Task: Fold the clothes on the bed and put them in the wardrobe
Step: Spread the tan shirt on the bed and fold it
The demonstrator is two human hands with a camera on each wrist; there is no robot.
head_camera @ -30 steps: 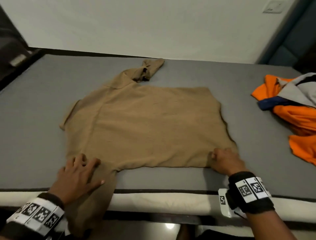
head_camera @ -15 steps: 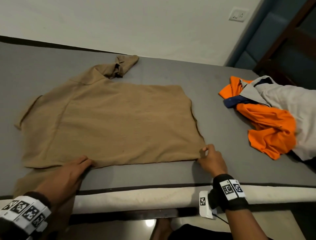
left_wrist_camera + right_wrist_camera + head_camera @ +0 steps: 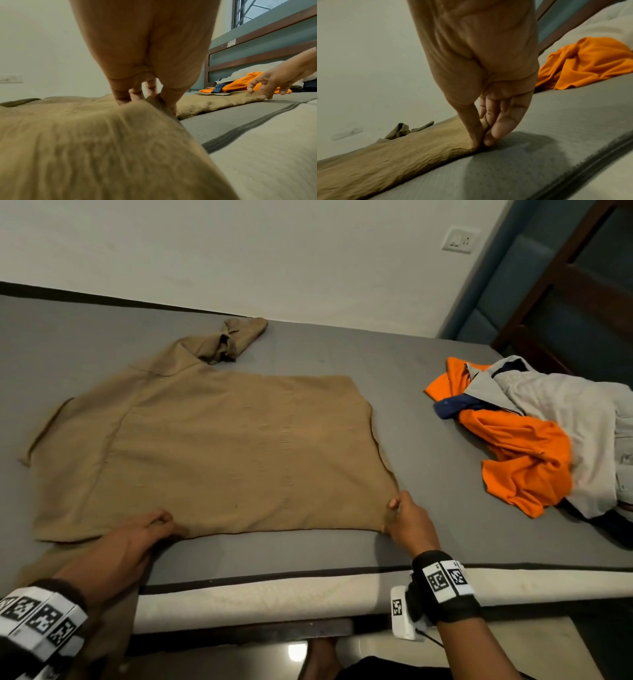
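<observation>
Sweater (image 3: 212, 446) edge between fingers (image 3: 476, 129)

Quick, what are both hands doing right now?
Left hand: pinching the near edge of the tan sweater.
Right hand: pinching the sweater's near right corner.

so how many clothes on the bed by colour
tan: 1, the tan sweater spread flat, pinched along its near edge by the left hand and at its corner by the right hand
orange: 1, the orange shirt, crumpled
light grey: 1, the light grey garment lying partly over it
total: 3 that I can tell apart; the pile may hide more
</observation>
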